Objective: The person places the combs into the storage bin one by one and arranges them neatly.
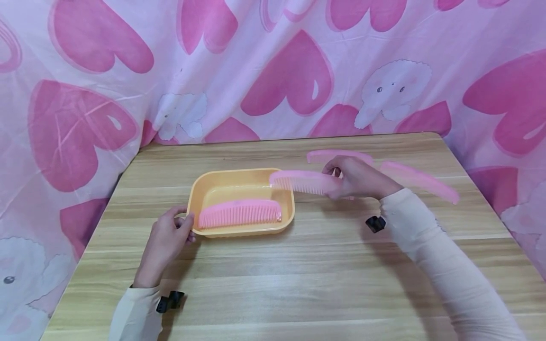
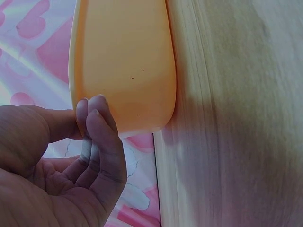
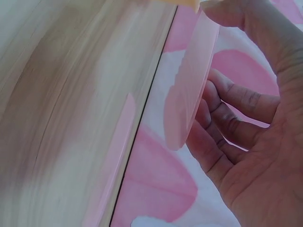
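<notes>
My left hand (image 1: 166, 239) pinches the left end of a shallow, light-orange plastic tray (image 1: 243, 232), thumb at the rim and fingertips against the outer wall (image 2: 125, 61) in the left wrist view. Inside that tray lies a pink comb (image 1: 239, 211), teeth toward me. My right hand (image 1: 358, 177) holds a second pink comb (image 1: 304, 181) by its right end, with the other end over the tray's right rim in the head view. In the right wrist view this held comb (image 3: 191, 87) sits between thumb and fingers.
Two more pink combs lie toward the back right of the wooden table (image 1: 273, 289): one (image 1: 326, 154) behind my right hand, another (image 1: 422, 180) to its right. A pink curtain (image 1: 239, 85) with hearts hangs along the table's back and sides.
</notes>
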A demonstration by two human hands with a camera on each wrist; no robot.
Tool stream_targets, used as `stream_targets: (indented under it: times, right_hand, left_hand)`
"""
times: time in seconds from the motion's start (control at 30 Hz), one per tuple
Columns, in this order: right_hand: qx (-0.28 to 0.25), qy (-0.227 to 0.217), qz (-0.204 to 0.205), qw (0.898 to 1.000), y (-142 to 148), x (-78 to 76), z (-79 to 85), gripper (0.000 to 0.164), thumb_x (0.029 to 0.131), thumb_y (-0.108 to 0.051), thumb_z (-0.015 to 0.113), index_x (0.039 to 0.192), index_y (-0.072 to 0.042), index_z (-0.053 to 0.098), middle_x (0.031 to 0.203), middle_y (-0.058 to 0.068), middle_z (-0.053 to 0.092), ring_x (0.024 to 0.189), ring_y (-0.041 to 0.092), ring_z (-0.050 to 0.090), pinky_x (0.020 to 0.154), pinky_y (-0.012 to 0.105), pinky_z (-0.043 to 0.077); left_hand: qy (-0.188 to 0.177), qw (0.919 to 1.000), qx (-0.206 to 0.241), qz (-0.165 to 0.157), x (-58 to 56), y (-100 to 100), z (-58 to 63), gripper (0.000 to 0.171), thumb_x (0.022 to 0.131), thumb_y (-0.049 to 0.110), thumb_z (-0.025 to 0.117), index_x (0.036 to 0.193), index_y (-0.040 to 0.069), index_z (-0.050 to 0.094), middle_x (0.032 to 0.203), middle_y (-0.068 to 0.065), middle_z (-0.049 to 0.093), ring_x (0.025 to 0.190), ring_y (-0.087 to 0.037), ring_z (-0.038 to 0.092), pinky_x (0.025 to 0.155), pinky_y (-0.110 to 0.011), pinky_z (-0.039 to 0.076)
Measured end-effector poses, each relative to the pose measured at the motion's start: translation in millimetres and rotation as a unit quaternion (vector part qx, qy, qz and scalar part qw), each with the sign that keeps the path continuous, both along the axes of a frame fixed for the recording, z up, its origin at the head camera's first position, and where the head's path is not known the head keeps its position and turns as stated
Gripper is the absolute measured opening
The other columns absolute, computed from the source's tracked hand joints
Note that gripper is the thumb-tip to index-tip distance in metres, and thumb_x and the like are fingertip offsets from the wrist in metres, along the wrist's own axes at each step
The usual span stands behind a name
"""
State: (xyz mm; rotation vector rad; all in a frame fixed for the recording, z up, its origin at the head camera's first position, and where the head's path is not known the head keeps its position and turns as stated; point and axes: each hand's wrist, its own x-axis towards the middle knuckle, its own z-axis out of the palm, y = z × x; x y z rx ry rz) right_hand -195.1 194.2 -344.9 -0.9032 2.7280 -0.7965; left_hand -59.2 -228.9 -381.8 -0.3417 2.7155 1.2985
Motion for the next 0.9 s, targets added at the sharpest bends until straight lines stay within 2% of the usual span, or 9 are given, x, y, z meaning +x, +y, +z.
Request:
stream_targets:
  times: [0.4,0.6,0.9]
  right_hand:
    - [-0.018,0.004,0.054,0.998,-37,-0.8,7.8,0.038,0.066,-0.012,0.085,0.101,-0.003,0.071,0.093,0.002,0.067,0.089,0.021,0.061,0.082,0.037,0.052]
    - [-0.019,0.003,0.068,0.998,-56,-1.9,9.6,0.04,0.069,-0.018,0.088,0.102,-0.003,0.073,0.092,0.001,0.068,0.088,0.019,0.06,0.081,0.036,0.052]
    - [-0.017,-0.027,0.074,0.997,-84,-2.9,8.7,0.044,0.071,-0.022,0.088,0.106,-0.004,0.07,0.096,0.002,0.067,0.088,0.02,0.059,0.081,0.034,0.052]
  left_hand:
    - [-0.012,0.9999,0.004,0.01,-0.6,1,-0.1,0.045,0.106,0.02,0.052,0.142,-0.006,0.046,0.08,-0.011,0.068,0.066,-0.018,0.066,0.061,-0.032,0.059]
    - [-0.004,1.0,0.002,0.006,-1.6,1,-0.8,0.044,0.106,0.019,0.053,0.142,-0.006,0.047,0.078,-0.011,0.067,0.066,-0.019,0.066,0.06,-0.032,0.059]
    - [-0.013,0.9998,0.004,0.011,-2.0,0,-0.9,0.045,0.106,0.021,0.052,0.143,-0.004,0.046,0.08,-0.011,0.067,0.066,-0.019,0.065,0.061,-0.032,0.059]
